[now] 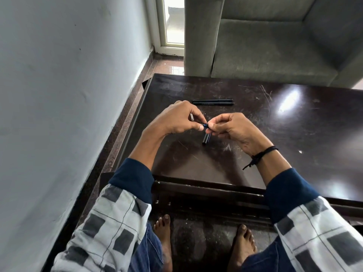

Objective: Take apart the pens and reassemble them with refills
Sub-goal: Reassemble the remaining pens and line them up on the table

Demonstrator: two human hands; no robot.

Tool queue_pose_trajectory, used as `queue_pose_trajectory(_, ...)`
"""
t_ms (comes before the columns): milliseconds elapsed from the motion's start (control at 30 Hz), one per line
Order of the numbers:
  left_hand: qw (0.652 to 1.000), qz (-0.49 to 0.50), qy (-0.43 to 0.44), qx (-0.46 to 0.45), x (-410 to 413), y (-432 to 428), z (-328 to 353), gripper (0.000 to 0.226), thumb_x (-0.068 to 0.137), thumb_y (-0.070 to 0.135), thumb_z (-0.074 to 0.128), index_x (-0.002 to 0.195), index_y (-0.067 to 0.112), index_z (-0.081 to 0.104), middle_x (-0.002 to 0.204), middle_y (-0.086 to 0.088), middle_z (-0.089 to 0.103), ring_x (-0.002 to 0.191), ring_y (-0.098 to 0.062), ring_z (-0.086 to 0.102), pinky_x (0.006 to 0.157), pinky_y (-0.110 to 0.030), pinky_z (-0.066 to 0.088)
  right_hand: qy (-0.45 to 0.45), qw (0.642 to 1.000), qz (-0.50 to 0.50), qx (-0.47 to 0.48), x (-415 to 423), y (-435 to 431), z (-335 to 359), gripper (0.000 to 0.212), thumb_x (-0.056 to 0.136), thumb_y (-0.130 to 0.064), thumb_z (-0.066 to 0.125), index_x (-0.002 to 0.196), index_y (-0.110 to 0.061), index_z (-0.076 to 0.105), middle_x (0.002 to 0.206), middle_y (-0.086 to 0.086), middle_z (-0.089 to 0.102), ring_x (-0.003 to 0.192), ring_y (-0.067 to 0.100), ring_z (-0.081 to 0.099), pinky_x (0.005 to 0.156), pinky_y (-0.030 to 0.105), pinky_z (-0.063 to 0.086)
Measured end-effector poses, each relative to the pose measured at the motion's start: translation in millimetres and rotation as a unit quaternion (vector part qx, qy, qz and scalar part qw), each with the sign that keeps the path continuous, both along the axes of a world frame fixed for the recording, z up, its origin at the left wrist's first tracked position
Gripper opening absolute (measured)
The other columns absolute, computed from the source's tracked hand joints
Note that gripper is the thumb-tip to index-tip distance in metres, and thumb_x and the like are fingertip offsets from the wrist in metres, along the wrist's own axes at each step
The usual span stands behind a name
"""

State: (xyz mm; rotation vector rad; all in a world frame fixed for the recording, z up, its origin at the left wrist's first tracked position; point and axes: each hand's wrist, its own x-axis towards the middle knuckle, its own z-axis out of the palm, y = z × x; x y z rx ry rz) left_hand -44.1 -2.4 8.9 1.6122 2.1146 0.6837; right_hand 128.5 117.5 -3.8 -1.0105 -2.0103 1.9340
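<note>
Across the far side of our scratched dark table [294,134], two black pens [213,101] lie side by side, touching, their length running left to right, apart from our hands. Behind the table stands a grey sofa [275,46], a pale wall [68,75] runs along our left, and our bare feet [163,232] show on the floor below the near edge.

Both forearms reach in from the near edge, and the hands meet above the table's middle. Our left hand [176,118] pinches a thin dark pen piece [203,124] between thumb and forefinger. It runs roughly left to right, its blue end toward the right hand [231,126].

That hand, a black thread [263,154] on its wrist, curls its fingers round the top of a black barrel [206,138], which points down and toward us. Our fingers hide where the two pieces meet, and we cannot tell whether the barrel's lower end touches the table.
</note>
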Motion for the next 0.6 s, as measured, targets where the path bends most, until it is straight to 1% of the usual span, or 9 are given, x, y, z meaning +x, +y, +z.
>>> queue_pose_trajectory(67, 1.0, -0.001, 0.012, 0.002, 1.6, 0.2, -0.2, 0.017, 0.078, 0.037, 0.083, 0.095, 0.041, 0.078, 0.087, 0.019, 0.07, 0.082, 0.001, 0.062, 0.084, -0.036, 0.053, -0.005, 1.0, 0.008, 0.015, -0.2, -0.5, -0.6, 0.021, 0.086, -0.011, 0.077, 0.101, 0.003, 0.072, 0.09, 0.014, 0.077, 0.085, 0.022, 0.065, 0.084, 0.039, 0.048)
queue_pose_trajectory(133, 1.0, 0.007, 0.02, 0.011, 3.0, -0.6, 1.0, 0.018, 0.076, 0.038, 0.084, 0.092, 0.043, 0.078, 0.08, 0.02, 0.07, 0.078, 0.003, 0.062, 0.08, -0.033, 0.051, -0.002, 0.999, 0.016, 0.033, -1.0, -0.8, -0.8, 0.019, 0.085, -0.008, 0.077, 0.099, 0.003, 0.071, 0.088, 0.017, 0.077, 0.084, 0.025, 0.066, 0.081, 0.037, 0.051)
queue_pose_trajectory(233, 0.999, 0.029, 0.015, 0.039, 3.3, -2.4, 3.7, 0.014, 0.071, 0.043, 0.085, 0.082, 0.041, 0.077, 0.072, 0.02, 0.071, 0.072, 0.003, 0.065, 0.077, -0.031, 0.052, 0.011, 0.998, 0.034, 0.049, -2.4, -1.8, -1.2, 0.019, 0.086, -0.004, 0.076, 0.1, 0.006, 0.069, 0.089, 0.021, 0.076, 0.086, 0.027, 0.069, 0.089, 0.041, 0.056)
queue_pose_trajectory(267, 0.998, 0.033, 0.011, 0.051, 2.9, -3.1, 4.7, 0.013, 0.07, 0.044, 0.085, 0.079, 0.039, 0.077, 0.071, 0.02, 0.071, 0.07, 0.002, 0.065, 0.075, -0.03, 0.053, 0.016, 0.998, 0.042, 0.046, -2.1, -2.2, -0.6, 0.022, 0.086, -0.004, 0.075, 0.103, 0.008, 0.068, 0.091, 0.021, 0.076, 0.086, 0.026, 0.069, 0.088, 0.038, 0.056)
queue_pose_trajectory(300, 0.998, 0.034, 0.004, 0.062, 2.8, -3.6, 5.4, 0.013, 0.07, 0.043, 0.086, 0.076, 0.037, 0.076, 0.071, 0.019, 0.071, 0.067, 0.001, 0.064, 0.072, -0.029, 0.052, 0.02, 0.998, 0.051, 0.039, -1.6, -2.2, 0.0, 0.024, 0.087, -0.004, 0.074, 0.105, 0.01, 0.067, 0.092, 0.022, 0.076, 0.085, 0.024, 0.069, 0.085, 0.033, 0.056)
queue_pose_trajectory(367, 0.997, 0.026, -0.02, 0.075, 2.1, -4.8, 6.8, 0.013, 0.071, 0.036, 0.088, 0.072, 0.031, 0.076, 0.069, 0.013, 0.072, 0.061, 0.0, 0.061, 0.065, -0.023, 0.047, 0.025, 0.997, 0.068, 0.027, -0.1, -1.8, 2.5, 0.025, 0.089, -0.006, 0.072, 0.107, 0.009, 0.067, 0.093, 0.02, 0.076, 0.08, 0.017, 0.07, 0.074, 0.022, 0.057)
queue_pose_trajectory(433, 0.996, 0.015, -0.047, 0.08, 0.6, -6.6, 9.0, 0.013, 0.071, 0.032, 0.089, 0.074, 0.027, 0.078, 0.071, 0.01, 0.072, 0.061, -0.001, 0.06, 0.064, -0.017, 0.045, 0.023, 0.996, 0.079, 0.022, 1.2, -0.5, 4.2, 0.023, 0.09, -0.009, 0.072, 0.108, 0.005, 0.068, 0.094, 0.019, 0.076, 0.077, 0.013, 0.07, 0.068, 0.018, 0.054)
queue_pose_trajectory(533, 0.988, 0.007, -0.106, 0.108, -2.5, -9.1, 12.1, 0.015, 0.073, 0.019, 0.089, 0.085, 0.017, 0.079, 0.083, 0.005, 0.075, 0.075, -0.009, 0.07, 0.074, -0.025, 0.055, 0.024, 0.996, 0.078, 0.034, 2.3, 1.6, 5.8, 0.018, 0.093, -0.013, 0.07, 0.108, -0.004, 0.07, 0.096, 0.016, 0.077, 0.078, 0.013, 0.068, 0.07, 0.02, 0.052)
queue_pose_trajectory(600, 0.978, 0.021, -0.161, 0.135, -2.1, -9.9, 13.7, 0.023, 0.074, 0.008, 0.087, 0.094, 0.008, 0.076, 0.084, -0.003, 0.077, 0.079, -0.012, 0.073, 0.078, -0.027, 0.058, 0.029, 0.996, 0.073, 0.035, 2.0, 1.3, 6.4, 0.015, 0.094, -0.015, 0.069, 0.108, -0.009, 0.071, 0.096, 0.014, 0.077, 0.079, 0.013, 0.067, 0.073, 0.024, 0.049)
